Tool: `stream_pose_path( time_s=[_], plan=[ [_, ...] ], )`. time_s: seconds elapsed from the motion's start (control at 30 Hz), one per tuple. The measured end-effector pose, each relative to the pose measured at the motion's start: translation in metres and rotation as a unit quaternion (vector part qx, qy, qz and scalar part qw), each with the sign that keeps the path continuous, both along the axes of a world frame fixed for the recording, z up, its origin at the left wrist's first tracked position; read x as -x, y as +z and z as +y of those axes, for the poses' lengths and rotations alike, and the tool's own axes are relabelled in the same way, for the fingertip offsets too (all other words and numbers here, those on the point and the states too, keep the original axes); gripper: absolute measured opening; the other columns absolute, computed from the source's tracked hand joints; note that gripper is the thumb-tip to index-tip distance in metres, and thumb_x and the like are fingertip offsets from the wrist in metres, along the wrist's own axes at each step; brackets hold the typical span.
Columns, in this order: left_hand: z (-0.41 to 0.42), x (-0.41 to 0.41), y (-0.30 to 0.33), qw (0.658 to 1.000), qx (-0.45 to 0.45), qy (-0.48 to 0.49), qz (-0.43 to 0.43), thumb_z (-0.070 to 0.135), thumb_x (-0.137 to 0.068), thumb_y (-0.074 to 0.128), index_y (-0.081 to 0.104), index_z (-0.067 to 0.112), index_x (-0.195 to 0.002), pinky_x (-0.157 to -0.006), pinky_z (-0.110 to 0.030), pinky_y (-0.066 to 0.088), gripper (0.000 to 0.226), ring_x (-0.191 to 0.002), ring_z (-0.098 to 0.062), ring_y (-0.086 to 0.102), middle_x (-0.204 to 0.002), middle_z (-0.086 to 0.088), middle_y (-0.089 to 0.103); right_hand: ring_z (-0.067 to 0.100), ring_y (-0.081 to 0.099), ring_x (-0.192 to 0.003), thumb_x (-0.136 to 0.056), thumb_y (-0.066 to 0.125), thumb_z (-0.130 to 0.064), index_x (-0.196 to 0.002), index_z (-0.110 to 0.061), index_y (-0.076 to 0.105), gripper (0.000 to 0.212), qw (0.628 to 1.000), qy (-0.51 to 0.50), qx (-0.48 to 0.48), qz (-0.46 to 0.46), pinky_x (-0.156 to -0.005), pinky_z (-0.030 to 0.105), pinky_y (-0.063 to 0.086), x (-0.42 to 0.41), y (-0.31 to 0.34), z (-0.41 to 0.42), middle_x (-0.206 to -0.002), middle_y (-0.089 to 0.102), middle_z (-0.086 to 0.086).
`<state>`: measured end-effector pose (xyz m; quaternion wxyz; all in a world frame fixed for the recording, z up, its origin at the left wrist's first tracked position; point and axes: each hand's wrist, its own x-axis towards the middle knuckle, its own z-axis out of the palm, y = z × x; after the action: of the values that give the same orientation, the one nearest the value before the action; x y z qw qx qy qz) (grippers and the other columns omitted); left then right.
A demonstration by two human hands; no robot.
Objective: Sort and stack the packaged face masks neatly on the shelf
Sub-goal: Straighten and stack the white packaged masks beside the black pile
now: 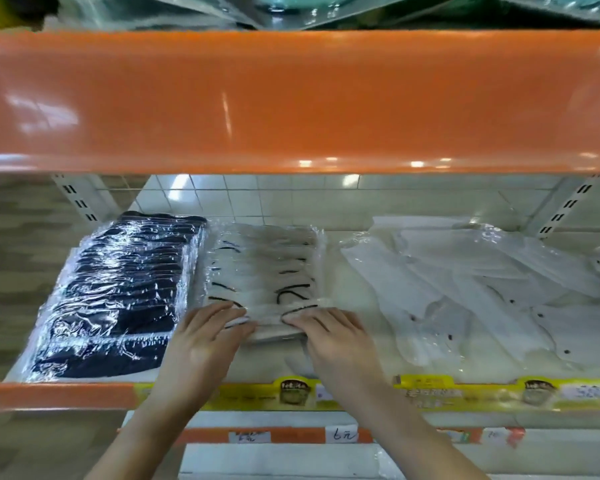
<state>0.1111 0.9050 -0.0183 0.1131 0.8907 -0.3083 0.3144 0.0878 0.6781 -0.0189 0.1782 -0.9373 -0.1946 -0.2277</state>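
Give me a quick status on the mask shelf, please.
Left hand and right hand pressing front of white mask row. Dark mask row tidy. Loose white packs still scattered right.

My left hand (201,344) and right hand (336,344) are bare, without gloves, rings or a watch; my forearms are uncovered too, with no sleeve showing anywhere in view.

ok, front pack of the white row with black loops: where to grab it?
Take the front white pack by its two short ends, coming from the shelf's open front. It lies flat and wide at the row's near end, and the left hand and right hand already flank it.
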Motion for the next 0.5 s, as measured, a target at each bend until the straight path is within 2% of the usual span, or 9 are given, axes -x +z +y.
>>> stream_pose_path(
  time_s=[0.17, 0.3, 0.4, 0.5],
  plan=[
    [0.018, 0.005, -0.018, 0.999, -0.003, 0.008, 0.042, 0.009, -0.08, 0.058, 0.075, 0.015, -0.089, -0.087, -0.037, 0.041, 0.02, -0.106, -0.027, 0.06, -0.105, -0.003, 0.07, 0.015, 0.063, -0.091, -0.052, 0.082, -0.006, -0.098, -0.024, 0.071, 0.051, 0.999, -0.002, 0.048, 0.023, -0.08, 0.029, 0.048, 0.008, -0.009, 0.01, -0.102, 0.067, -0.008],
    [0.021, 0.005, -0.023, 0.998, 0.003, 0.032, 0.059, 0.008, -0.075, 0.061, 0.076, 0.015, -0.089, -0.084, -0.033, 0.04, 0.021, -0.106, -0.022, 0.057, -0.104, 0.001, 0.07, 0.015, 0.064, -0.086, -0.045, 0.084, -0.006, -0.091, -0.021, 0.072, 0.05, 0.996, -0.019, 0.071, 0.044, -0.075, 0.026, 0.05, 0.011, -0.015, 0.016, -0.097, 0.068, -0.007],
    [0.019, 0.006, -0.025, 0.997, 0.0, 0.049, 0.063, 0.005, -0.07, 0.063, 0.075, 0.013, -0.093, -0.084, -0.031, 0.038, 0.027, -0.107, -0.021, 0.054, -0.106, -0.001, 0.07, 0.017, 0.066, -0.088, -0.041, 0.081, -0.001, -0.093, -0.017, 0.073, 0.055, 0.996, -0.029, 0.081, 0.038, -0.077, 0.027, 0.053, 0.013, -0.012, 0.02, -0.098, 0.069, -0.002],
    [0.018, 0.007, -0.026, 0.996, -0.009, 0.056, 0.074, 0.0, -0.069, 0.054, 0.074, 0.011, -0.098, -0.085, -0.032, 0.038, 0.038, -0.107, -0.023, 0.055, -0.11, -0.003, 0.068, 0.02, 0.066, -0.092, -0.042, 0.077, 0.001, -0.099, -0.012, 0.072, 0.059, 0.995, -0.036, 0.084, 0.037, -0.083, 0.029, 0.053, 0.014, -0.009, 0.021, -0.102, 0.069, 0.002]
  ],
)
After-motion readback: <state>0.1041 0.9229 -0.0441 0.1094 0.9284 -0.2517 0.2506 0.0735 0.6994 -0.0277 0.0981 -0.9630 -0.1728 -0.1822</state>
